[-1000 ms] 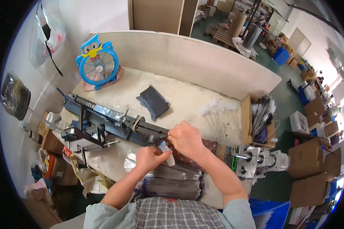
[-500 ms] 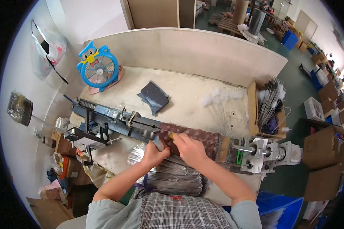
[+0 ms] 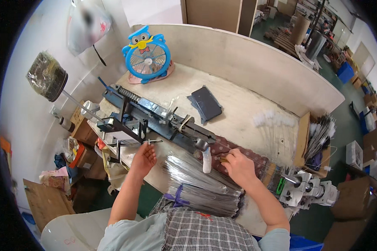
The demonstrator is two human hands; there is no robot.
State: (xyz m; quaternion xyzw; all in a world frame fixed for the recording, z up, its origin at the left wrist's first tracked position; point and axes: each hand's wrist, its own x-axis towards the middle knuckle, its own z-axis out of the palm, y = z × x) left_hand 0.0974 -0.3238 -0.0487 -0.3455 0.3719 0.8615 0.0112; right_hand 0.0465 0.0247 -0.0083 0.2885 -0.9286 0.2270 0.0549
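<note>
My right hand (image 3: 238, 166) pinches a thin metal wire (image 3: 255, 158) at the end of the long blue metal machine (image 3: 155, 115). A white tube-shaped piece (image 3: 207, 161) hangs just left of its fingers. My left hand (image 3: 143, 158) is spread open just below a small metal lever (image 3: 153, 142) on the machine's black front frame; I cannot tell whether it touches the lever. A thick bundle of silvery wires (image 3: 201, 182), tied with a purple band (image 3: 176, 197), lies between my forearms at the bench's front edge.
A blue bird-shaped fan (image 3: 147, 58) stands at the back left. A dark folded pouch (image 3: 207, 104) and white fluffy-tipped sticks (image 3: 275, 119) lie on the bench. A box of wires (image 3: 320, 140) and a grey machine (image 3: 309, 190) are at the right, a wire spool (image 3: 46, 76) at the left.
My left hand has left the spot beside my right hand and moved left to the machine's lever. My right hand stays at the machine's end.
</note>
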